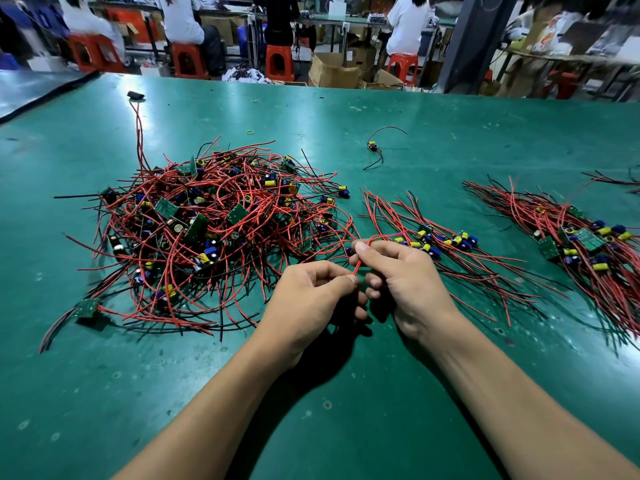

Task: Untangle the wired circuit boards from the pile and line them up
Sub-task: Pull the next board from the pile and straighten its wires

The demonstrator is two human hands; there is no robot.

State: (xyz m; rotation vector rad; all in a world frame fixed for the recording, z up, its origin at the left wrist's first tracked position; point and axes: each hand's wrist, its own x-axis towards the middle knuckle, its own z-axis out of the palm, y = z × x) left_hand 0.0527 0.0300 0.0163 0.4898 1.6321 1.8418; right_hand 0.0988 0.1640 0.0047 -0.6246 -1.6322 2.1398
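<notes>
Assembly workshop, probably: green workbench (381,109), blurred workers (180,19) on stools (278,62).

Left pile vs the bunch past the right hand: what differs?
The pile is a tangled mound, wires looping every way; the bunch lies flat, wires roughly parallel. The pile holds far more boards, scattered; the bunch has few, clustered in a band. Both: red and black wires, green boards.

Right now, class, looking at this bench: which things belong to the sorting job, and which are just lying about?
Part of the job:
tangled pile
red wire, pinched by the left hand and right hand
near row
far row

Just lying about:
rubber band
cardboard boxes
red stools
</notes>
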